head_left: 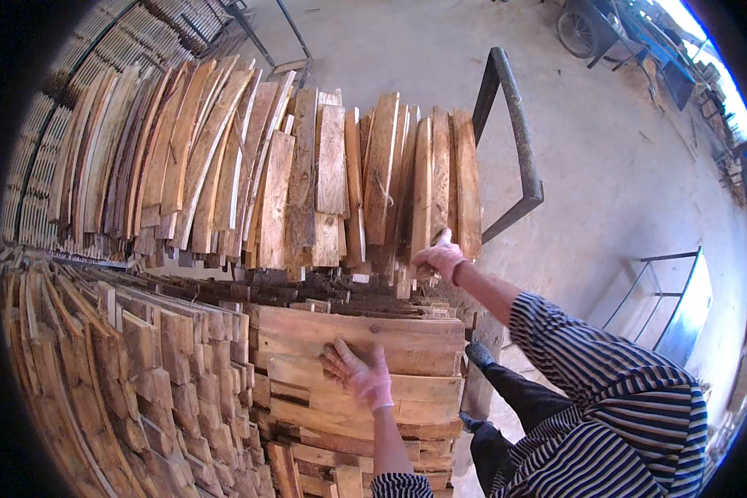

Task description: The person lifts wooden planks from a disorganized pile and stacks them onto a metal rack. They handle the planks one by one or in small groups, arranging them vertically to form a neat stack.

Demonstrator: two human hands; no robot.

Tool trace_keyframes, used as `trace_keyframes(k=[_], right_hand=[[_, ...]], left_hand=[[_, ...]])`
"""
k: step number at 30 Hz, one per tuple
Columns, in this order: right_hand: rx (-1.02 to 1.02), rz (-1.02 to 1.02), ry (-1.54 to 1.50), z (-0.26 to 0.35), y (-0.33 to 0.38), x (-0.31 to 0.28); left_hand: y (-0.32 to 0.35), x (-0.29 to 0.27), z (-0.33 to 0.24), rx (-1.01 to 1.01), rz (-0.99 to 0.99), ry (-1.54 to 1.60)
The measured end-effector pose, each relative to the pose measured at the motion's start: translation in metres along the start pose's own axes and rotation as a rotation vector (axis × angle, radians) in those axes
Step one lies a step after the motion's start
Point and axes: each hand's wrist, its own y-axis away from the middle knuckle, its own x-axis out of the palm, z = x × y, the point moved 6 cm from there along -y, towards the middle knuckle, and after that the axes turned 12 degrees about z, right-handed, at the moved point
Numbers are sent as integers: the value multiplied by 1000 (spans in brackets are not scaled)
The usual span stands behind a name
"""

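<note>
Both of my hands wear thin pinkish gloves with dirty fingers. My right hand (440, 257) is closed round the near end of a wooden board (440, 178), close to the right end of a row of boards standing on edge. Its thumb points up; the fingertips are partly hidden against the wood. Lower down, my left hand (359, 372) lies open, fingers spread, on the wide boards (295, 336) laid lengthwise in the stack before me. Nothing shows in its grasp.
At the row's right end rises a dark metal frame (519, 137). Densely stacked planks (153, 365) fill the lower left. A wheeled cart (585, 29) stands far right, and a metal-framed stand (681, 307) is at the right. My legs and feet (480, 355) are beside the stack.
</note>
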Motion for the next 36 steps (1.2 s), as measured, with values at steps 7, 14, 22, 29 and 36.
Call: trace_keyframes(k=[7, 14, 22, 29, 36], right_hand=[[-284, 611, -535, 12, 94, -110], [-45, 856, -965, -6, 108, -46], [-204, 926, -985, 5, 163, -75], [-175, 624, -871, -43, 127, -110], [-161, 593, -661, -52, 129, -118]], left_hand=[[4, 1, -1, 31, -47, -34], [-8, -2, -117, 544, -218, 451], [-119, 67, -222, 287, 393, 36], [-178, 135, -238, 280, 167, -606], [-140, 82, -244, 490, 741, 147]])
